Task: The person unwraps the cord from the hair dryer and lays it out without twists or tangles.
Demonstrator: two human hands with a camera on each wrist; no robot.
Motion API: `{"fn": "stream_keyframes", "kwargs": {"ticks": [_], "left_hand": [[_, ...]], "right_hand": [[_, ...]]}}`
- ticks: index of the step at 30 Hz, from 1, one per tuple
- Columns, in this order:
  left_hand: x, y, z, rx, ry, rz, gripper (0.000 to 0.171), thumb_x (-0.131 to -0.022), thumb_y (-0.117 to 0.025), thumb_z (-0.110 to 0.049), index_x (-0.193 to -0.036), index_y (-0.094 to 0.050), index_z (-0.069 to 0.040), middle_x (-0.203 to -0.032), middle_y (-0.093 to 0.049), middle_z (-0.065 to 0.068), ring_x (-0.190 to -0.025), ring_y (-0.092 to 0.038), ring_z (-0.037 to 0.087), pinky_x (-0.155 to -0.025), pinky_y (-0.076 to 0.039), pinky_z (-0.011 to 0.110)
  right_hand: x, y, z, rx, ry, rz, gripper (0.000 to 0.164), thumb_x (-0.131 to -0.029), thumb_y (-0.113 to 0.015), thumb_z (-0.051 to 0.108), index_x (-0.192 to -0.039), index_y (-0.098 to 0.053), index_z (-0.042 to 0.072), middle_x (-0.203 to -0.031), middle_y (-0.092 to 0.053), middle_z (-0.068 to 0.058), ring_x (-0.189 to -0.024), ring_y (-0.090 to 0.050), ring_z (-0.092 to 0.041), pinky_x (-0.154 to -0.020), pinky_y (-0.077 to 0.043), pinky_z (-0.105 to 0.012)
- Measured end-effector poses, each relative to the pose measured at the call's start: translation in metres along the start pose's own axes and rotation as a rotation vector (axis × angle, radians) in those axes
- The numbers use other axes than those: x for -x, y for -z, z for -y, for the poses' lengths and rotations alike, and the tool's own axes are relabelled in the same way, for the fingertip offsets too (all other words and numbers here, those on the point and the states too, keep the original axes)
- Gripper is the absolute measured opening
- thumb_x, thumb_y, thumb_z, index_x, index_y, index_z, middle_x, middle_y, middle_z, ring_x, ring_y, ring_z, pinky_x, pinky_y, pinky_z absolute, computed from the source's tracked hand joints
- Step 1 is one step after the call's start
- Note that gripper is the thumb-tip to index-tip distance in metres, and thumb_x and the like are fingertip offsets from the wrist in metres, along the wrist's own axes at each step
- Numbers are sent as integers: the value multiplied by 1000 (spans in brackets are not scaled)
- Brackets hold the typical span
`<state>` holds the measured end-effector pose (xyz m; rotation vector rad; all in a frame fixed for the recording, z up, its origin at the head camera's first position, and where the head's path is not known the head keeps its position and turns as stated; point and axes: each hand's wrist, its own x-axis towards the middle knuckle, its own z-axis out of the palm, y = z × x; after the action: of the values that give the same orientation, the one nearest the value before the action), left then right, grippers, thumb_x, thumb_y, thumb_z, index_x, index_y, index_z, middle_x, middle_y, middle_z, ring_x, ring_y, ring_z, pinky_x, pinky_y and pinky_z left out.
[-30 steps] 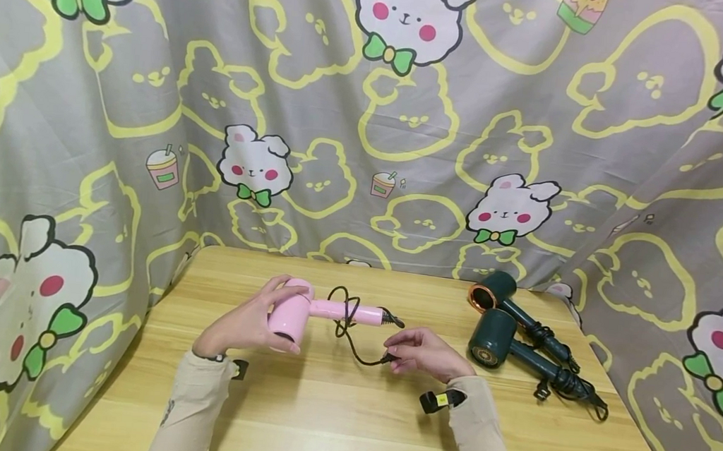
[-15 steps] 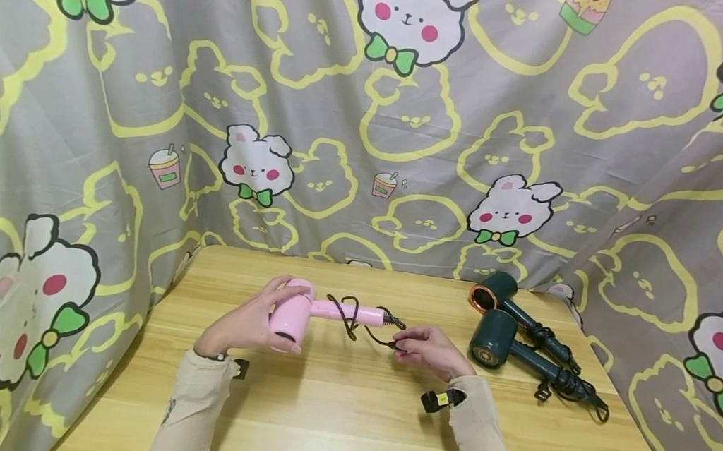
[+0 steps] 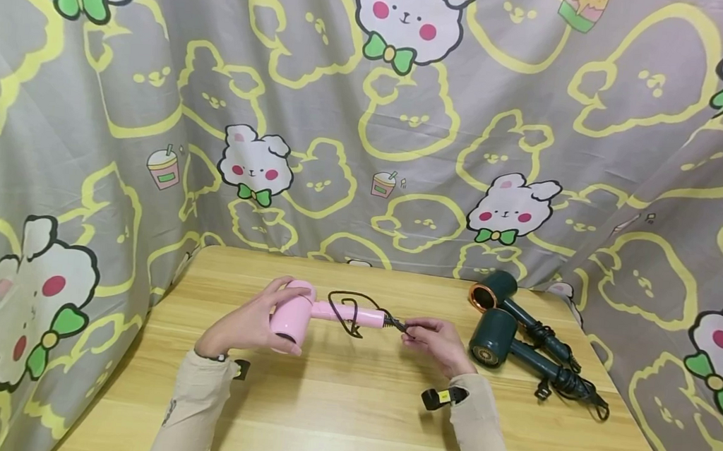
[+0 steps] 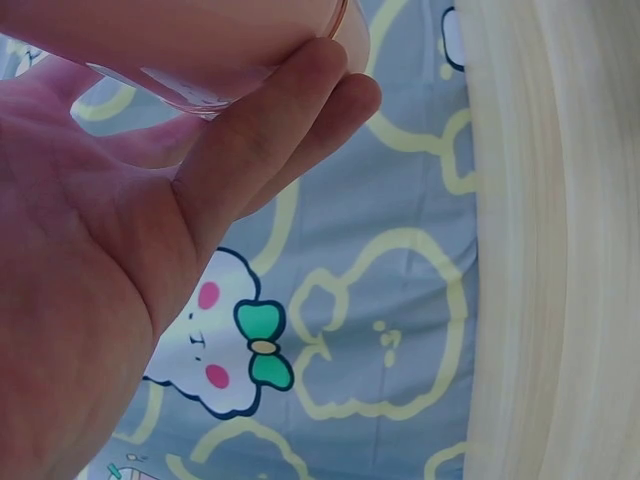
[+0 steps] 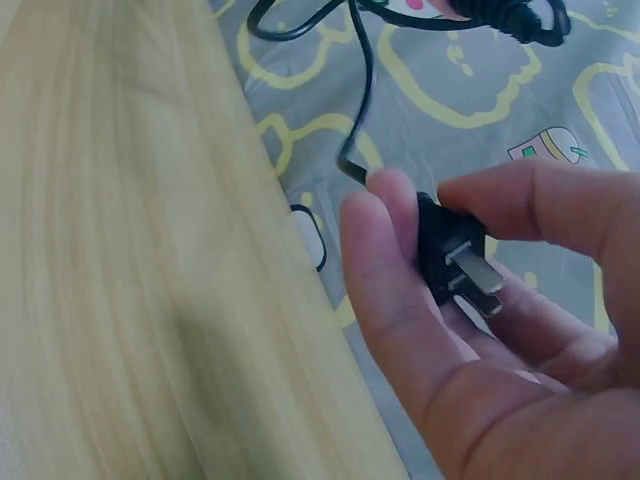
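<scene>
A pink hair dryer [image 3: 289, 322] is held above the wooden table, its handle [image 3: 363, 316] pointing right. My left hand [image 3: 242, 322] grips the head of the dryer, fingers over the far end and thumb at the near end. Part of that pink barrel [image 4: 190, 45] fills the top of the left wrist view. A black cord [image 5: 368, 95] loops loosely about the handle and leads to a plug [image 5: 450, 245] with two flat prongs. My right hand [image 3: 438, 343] pinches the plug between thumb and fingers, just beyond the handle's end.
Two dark green hair dryers lie at the table's right: one nearer [image 3: 493, 338], the other behind it [image 3: 502, 286] with a copper-coloured ring. Their cords [image 3: 572, 385] are bundled round the handles. Patterned grey curtains [image 3: 400, 214] surround the wooden table [image 3: 346, 422].
My right hand has moved right and slightly away from me with the plug, up level with the handle's end. The cord loop round the handle has shifted. My left hand stays put.
</scene>
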<state>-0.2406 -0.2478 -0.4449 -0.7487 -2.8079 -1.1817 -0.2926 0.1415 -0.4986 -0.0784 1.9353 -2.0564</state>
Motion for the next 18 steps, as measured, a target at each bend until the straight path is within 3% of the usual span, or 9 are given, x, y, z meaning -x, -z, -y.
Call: {"fn": "stream_keyframes", "kwargs": {"ticks": [7,12,18], "left_hand": [[-1,-1,0,-8,9,2,100,-62,-101,-38,-149,-52,-29,-165,-24,16,-105,-62,31,-74,-54,35],[0,-1,-1,-10,19,2,100,-62,-100,-39,-149,-52,-30,-166,-24,16,-106,-62,32,-74,-54,35],[-1,-1,1,-19,13,-1,101,-61,-99,-47,-149,-52,-30,-165,-26,16,-106,-62,31,-74,-53,35]], "right_hand": [[3,3,7,-76,41,-28,43,-98,-60,-7,-137,-49,-21,-96,-74,-4,-84,-74,-10,-86,-61,-26],[5,4,10,-105,67,-42,32,-98,-61,-7,-129,-60,-15,-98,-75,-8,-84,-75,-11,-85,-61,-26],[7,4,14,-112,103,-50,25,-99,-63,-2,-123,-66,-8,-96,-77,-3,-88,-76,-12,-85,-61,-26]]}}
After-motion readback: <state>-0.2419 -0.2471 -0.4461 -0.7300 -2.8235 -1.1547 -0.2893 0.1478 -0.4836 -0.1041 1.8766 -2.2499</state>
